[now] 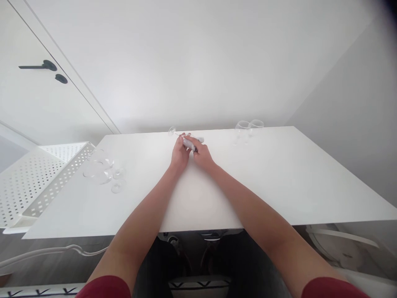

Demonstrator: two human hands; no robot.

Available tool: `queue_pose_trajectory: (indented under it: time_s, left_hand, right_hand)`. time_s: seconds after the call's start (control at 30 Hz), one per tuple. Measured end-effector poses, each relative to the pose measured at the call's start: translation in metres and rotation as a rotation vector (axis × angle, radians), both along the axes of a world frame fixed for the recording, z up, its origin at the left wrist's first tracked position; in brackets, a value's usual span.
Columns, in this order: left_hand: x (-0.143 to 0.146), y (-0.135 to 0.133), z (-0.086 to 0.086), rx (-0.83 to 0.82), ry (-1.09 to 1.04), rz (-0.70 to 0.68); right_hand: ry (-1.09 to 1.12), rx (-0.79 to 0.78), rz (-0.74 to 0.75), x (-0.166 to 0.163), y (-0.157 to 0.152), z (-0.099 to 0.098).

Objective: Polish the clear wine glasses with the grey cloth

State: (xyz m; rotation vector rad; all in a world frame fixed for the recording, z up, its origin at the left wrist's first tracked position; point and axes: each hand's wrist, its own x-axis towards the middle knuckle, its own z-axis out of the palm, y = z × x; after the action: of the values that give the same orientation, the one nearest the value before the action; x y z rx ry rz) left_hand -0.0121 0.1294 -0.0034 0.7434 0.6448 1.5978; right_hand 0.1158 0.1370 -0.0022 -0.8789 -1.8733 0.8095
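Observation:
Both hands meet above the far middle of the white table. My left hand (180, 152) is closed around a clear stemmed wine glass (172, 131), which is tilted on its side. Its round foot points up and left, while most of the bowl is hidden by fingers and cloth. In my right hand (201, 153) is a bunched white-grey cloth (189, 144), pressed against the glass. Part of the cloth also shows beyond the right fingers.
Two clear wine glasses (243, 125) stand at the table's back edge, right of centre. More glasses (97, 171) lie on their sides at the left. A white perforated rack (27, 182) is beside the white table (263, 178). A wall rises behind.

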Motion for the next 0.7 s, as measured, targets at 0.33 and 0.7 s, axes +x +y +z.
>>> queue_pose_trajectory:
  time_s: [0.33,0.7]
  left_hand:
    - [-0.003,0.001,0.005,0.022,-0.021,0.008]
    - [0.0,-0.001,0.003,0.023,0.106,0.033]
  right_hand:
    - [0.344,-0.32,0.227,-0.008,-0.005,0.005]
    - [0.165,-0.07,0.039,0.003,-0.001,0.003]
